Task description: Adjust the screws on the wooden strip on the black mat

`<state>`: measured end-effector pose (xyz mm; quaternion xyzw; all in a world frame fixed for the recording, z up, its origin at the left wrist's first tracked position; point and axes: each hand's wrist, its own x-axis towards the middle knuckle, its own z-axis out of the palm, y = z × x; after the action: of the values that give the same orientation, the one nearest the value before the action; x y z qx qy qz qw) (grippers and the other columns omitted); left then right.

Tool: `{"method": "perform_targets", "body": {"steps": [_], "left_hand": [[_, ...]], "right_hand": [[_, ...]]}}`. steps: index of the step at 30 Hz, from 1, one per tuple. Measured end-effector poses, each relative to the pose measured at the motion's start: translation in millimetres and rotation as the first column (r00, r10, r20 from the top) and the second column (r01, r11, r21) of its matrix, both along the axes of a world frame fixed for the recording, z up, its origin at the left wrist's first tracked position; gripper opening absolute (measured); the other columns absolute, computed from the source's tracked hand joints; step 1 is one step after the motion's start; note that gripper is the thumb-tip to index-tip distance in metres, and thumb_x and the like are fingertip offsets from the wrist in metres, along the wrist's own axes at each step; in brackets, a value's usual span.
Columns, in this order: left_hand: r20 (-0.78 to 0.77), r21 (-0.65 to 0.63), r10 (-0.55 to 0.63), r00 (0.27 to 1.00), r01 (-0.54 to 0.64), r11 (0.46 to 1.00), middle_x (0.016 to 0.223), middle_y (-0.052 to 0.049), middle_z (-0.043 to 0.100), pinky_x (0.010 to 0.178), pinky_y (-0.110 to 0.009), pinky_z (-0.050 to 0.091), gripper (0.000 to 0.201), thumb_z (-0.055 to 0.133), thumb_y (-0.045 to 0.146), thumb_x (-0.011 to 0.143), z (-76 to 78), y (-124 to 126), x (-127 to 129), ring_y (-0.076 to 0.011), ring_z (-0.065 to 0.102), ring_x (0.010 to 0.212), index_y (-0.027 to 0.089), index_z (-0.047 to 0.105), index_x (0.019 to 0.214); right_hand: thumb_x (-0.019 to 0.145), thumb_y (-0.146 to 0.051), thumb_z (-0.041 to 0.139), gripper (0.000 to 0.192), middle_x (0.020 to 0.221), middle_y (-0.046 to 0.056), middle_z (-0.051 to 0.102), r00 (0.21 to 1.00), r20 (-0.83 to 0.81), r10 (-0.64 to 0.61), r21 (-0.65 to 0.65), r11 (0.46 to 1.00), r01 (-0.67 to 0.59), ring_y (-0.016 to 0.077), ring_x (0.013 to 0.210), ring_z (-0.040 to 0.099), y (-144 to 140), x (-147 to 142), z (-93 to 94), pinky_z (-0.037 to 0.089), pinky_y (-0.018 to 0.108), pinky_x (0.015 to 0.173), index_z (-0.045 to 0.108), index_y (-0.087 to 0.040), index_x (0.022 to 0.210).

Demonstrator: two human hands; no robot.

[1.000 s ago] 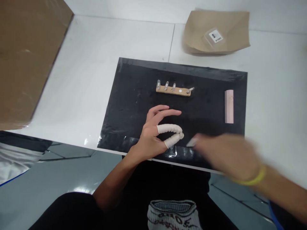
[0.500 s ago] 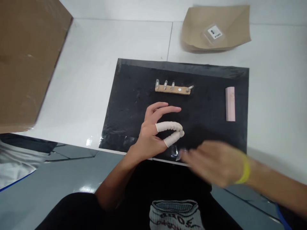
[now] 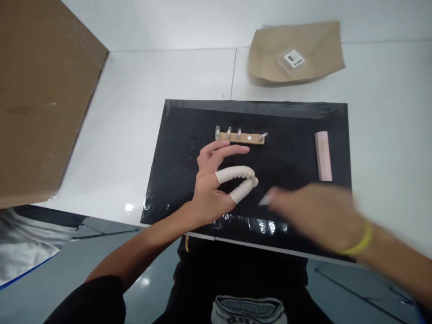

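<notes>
Clearly the left hand (image 3: 216, 184) pinches cotted thumb to forefinger; whether the blurred right hand (image 3: 313, 213) grips anything, I cannot tell.

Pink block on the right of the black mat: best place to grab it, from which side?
Grip the pink block across its two long sides near the middle, coming from above. It lies flat on the black mat, long and narrow, with bare mat on both sides, so fingers probably fit there.

Wooden strip (image 3: 239, 137) with clear pegs, flat on black mat (image 3: 178, 148)
</notes>
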<state>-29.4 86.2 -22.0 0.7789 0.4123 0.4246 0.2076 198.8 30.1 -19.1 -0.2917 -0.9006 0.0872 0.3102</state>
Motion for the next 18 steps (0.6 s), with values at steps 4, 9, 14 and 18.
{"method": "perform_targets", "body": {"steps": [4,9,14,18], "left_hand": [[-0.056,-0.006,-0.003,0.998,0.002,1.000,0.122,-0.003,0.075,0.109,-0.054,0.046,0.008,0.081,0.024,0.085,0.9,8.8,0.4,-0.0274,0.057,0.128,0.028,0.075,0.088],[-0.161,0.027,0.077,0.984,-0.073,0.997,0.123,-0.003,0.074,0.109,-0.053,0.042,0.007,0.080,0.023,0.087,-1.3,39.3,1.0,-0.0267,0.057,0.128,0.027,0.075,0.088],[-0.272,0.050,0.125,0.954,-0.116,0.992,0.125,-0.002,0.074,0.106,-0.055,0.037,0.006,0.079,0.023,0.087,-2.5,61.2,7.1,-0.0292,0.056,0.130,0.028,0.076,0.087],[-0.307,0.042,0.148,0.940,-0.142,0.989,0.126,-0.001,0.074,0.105,-0.055,0.034,0.005,0.077,0.024,0.088,-1.3,66.6,12.4,-0.0296,0.057,0.131,0.029,0.076,0.087]], "right_hand": [[0.101,-0.011,0.052,0.020,0.071,0.004,0.069,0.992,0.038,0.122,0.096,0.987,-0.125,0.0131,0.057,0.057,8.7,-2.5,5.5,0.044,0.031,0.048,0.071,-0.005,0.104],[0.092,-0.005,0.069,0.021,0.072,0.005,0.071,0.998,0.049,-0.032,0.115,0.993,0.026,0.0124,0.057,0.058,37.2,-0.7,0.1,0.047,0.032,0.052,0.064,0.001,0.112],[0.097,-0.008,0.065,0.016,0.072,0.004,0.072,0.999,-0.045,-0.019,0.073,0.997,0.022,0.0115,0.055,0.058,52.0,-19.9,-12.4,0.042,0.031,0.049,0.063,0.001,0.110],[0.096,-0.008,0.066,0.017,0.070,0.002,0.070,0.992,-0.097,-0.078,0.045,0.996,0.083,0.0109,0.054,0.055,55.1,-27.0,-14.5,0.039,0.031,0.049,0.063,-0.001,0.112]]}}
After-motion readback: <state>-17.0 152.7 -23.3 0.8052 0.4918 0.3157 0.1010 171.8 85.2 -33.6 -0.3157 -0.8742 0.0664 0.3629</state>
